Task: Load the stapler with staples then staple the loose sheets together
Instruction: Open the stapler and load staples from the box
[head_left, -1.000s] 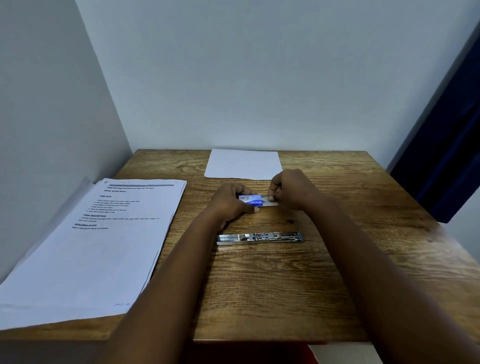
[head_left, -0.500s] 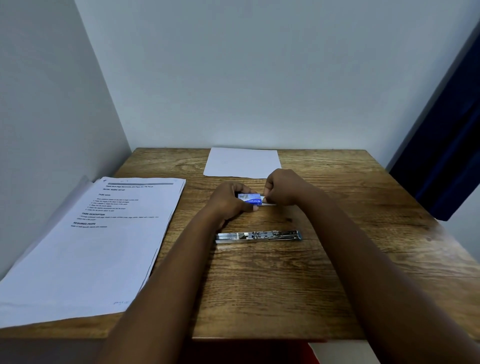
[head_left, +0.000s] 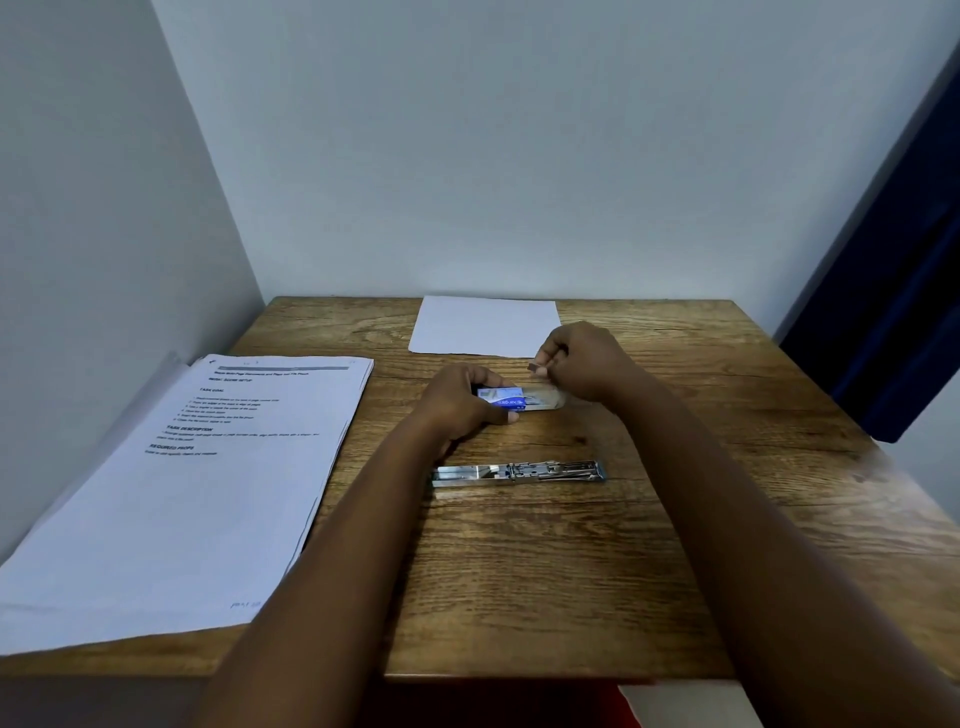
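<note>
A metal stapler (head_left: 519, 473) lies opened flat on the wooden table (head_left: 571, 571), its staple channel facing up. Beyond it my left hand (head_left: 460, 402) grips a small blue and white staple box (head_left: 506, 399), whose inner tray (head_left: 545, 399) sticks out to the right. My right hand (head_left: 582, 361) hovers just above the tray's right end, with a small dark strip of staples (head_left: 535, 368) pinched between thumb and fingers. A stack of printed sheets (head_left: 197, 483) lies at the left of the table.
A blank white sheet (head_left: 485, 325) lies at the table's far edge, behind my hands. Walls close in on the left and back. A dark blue curtain (head_left: 893, 312) hangs at the right. The sheets overhang the table's left edge.
The box's inner tray has slid out to the right. My right hand has lifted up and away from the box, now pinching a strip of staples.
</note>
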